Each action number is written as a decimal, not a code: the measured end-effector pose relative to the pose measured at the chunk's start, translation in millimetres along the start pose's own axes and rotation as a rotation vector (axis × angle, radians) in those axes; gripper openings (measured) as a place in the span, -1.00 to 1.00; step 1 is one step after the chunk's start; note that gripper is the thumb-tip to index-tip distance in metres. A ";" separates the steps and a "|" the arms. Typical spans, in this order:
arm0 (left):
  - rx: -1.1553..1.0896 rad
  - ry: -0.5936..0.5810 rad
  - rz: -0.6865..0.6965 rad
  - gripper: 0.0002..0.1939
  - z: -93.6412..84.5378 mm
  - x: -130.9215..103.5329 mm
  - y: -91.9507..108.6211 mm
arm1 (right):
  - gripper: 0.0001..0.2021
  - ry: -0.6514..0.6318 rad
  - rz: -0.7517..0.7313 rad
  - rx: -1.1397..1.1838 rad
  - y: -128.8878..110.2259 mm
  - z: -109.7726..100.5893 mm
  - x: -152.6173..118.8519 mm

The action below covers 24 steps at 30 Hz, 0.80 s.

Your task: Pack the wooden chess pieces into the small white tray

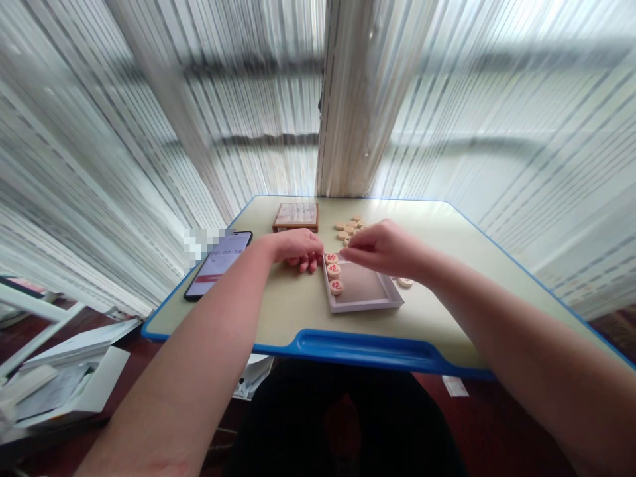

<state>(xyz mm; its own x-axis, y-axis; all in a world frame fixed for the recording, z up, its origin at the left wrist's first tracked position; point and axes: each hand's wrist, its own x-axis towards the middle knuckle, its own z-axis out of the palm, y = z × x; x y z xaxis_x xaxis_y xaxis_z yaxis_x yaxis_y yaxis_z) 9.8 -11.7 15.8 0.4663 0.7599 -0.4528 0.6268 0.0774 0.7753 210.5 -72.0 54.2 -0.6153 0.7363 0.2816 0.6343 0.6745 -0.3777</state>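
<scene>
A shallow white box (366,306) lies on the table in front of me. Along its left wall sit three round xiangqi pieces with red characters: an upper piece (331,258), a middle piece (333,270) and a lower piece (336,287). My left hand (302,248) is beside the box's upper left corner with fingers curled; what they hold, if anything, is hidden. Over the box's far side, my right hand (375,246) has its fingertips pinched together near the upper piece. I cannot make out anything between them.
Behind my right hand lies a loose group of xiangqi pieces (349,226); another piece (406,282) is right of the box. A brown-edged case (297,216) stands farther back. At left lies a phone (218,265) showing a timer. The table (283,318) has a blue rim and front groove.
</scene>
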 end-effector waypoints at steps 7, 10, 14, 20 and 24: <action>0.011 0.059 0.040 -0.89 7.9 -0.6 2.2 | -0.73 0.344 0.388 0.255 26.0 -38.6 2.8; 0.021 0.066 0.038 -0.88 11.1 2.1 2.7 | -0.80 0.338 0.512 0.327 33.1 -62.0 -5.9; -0.005 0.151 0.073 -0.90 14.3 7.9 2.9 | -0.82 0.183 0.633 0.076 51.6 -63.0 -23.3; -0.040 0.158 0.101 -0.90 15.9 9.5 3.4 | -0.75 0.088 0.724 -0.296 87.8 -35.9 -39.5; -0.016 0.119 0.120 -0.86 14.9 5.7 4.8 | -0.75 -0.073 0.641 -0.235 79.9 -37.4 -40.3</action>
<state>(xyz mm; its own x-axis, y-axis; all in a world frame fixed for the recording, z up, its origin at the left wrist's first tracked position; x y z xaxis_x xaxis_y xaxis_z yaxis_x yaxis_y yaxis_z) 24.8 -16.6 10.4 0.4590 0.8354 -0.3022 0.5607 -0.0085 0.8280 303.5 -45.7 45.6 -0.1089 0.9941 0.0027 0.9635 0.1062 -0.2459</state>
